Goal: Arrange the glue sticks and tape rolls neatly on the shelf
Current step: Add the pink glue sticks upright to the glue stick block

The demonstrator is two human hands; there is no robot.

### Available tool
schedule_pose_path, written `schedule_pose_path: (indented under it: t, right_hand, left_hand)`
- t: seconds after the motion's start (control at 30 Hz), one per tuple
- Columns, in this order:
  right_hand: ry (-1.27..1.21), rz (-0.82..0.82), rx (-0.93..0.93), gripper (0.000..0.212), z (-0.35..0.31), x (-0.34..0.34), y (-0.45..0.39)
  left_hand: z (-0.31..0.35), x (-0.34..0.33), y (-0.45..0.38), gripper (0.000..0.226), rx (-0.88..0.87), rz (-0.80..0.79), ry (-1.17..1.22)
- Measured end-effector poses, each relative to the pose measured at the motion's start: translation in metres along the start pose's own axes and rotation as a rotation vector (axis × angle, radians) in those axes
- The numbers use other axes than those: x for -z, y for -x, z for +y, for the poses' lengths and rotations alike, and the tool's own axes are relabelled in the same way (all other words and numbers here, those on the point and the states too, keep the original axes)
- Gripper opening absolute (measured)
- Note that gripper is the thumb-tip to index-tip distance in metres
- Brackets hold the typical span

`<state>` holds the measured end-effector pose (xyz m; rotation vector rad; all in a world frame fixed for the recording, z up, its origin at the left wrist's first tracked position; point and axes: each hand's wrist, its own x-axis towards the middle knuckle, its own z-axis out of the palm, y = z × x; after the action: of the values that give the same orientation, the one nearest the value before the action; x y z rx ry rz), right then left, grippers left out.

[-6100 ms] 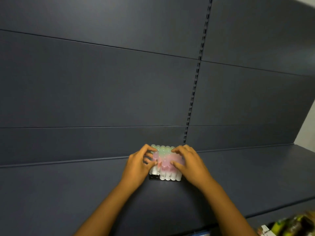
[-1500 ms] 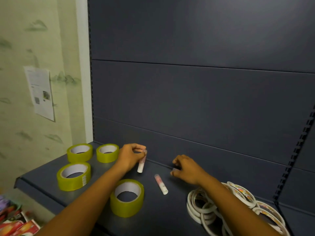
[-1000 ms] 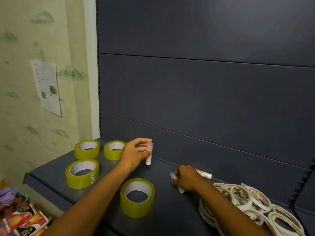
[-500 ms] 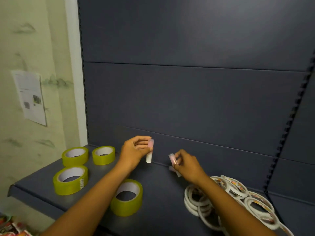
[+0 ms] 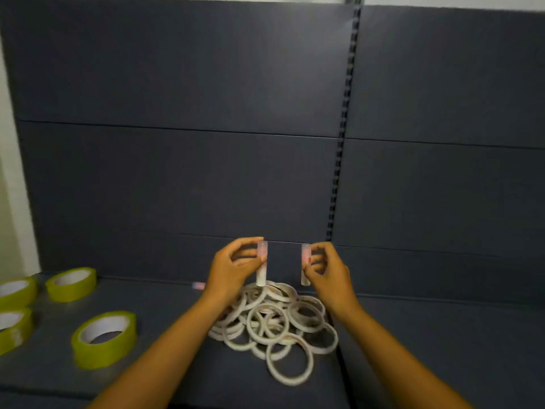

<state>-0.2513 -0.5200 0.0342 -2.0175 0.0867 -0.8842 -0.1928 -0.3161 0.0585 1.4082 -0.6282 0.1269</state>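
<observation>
Seen from a head camera, the left hand [image 5: 233,268] pinches an upright glue stick [image 5: 262,263] between thumb and fingers, and the right hand [image 5: 326,270] pinches a second glue stick [image 5: 305,264] the same way. Both sticks are raised above the shelf [image 5: 427,335], near each other but apart. A moment ago the right hand was picking its stick up off the shelf; now both are lifted and the view has swung rightward. This suggests the sticks are being carried to join a group elsewhere.

Below the hands lies a loose heap of thin white tape rolls [image 5: 274,320], still untidy. Behind the left wrist a third, pink-capped stick [image 5: 198,286] lies flat. To the left, four yellow-green tape rolls [image 5: 103,338] sit flat, spaced apart. The shelf and its back panel [image 5: 182,172] are dark grey-blue, with a slotted upright [image 5: 342,137]; a pale wall [image 5: 11,202] edges the left.
</observation>
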Motion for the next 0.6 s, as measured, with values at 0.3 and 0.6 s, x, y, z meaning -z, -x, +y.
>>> schedule_pose_path:
  t: [0.3,0.6]
  right_hand:
    - [0.087,0.265,-0.039,0.026,0.043,0.187,0.075]
    - [0.278,0.469,-0.120,0.033,0.083,0.348,0.124]
  left_hand:
    - [0.005,-0.183,0.044,0.027,0.021,-0.263,0.117]
    - [0.007,-0.361,0.064,0.024,-0.004,-0.501,0.221]
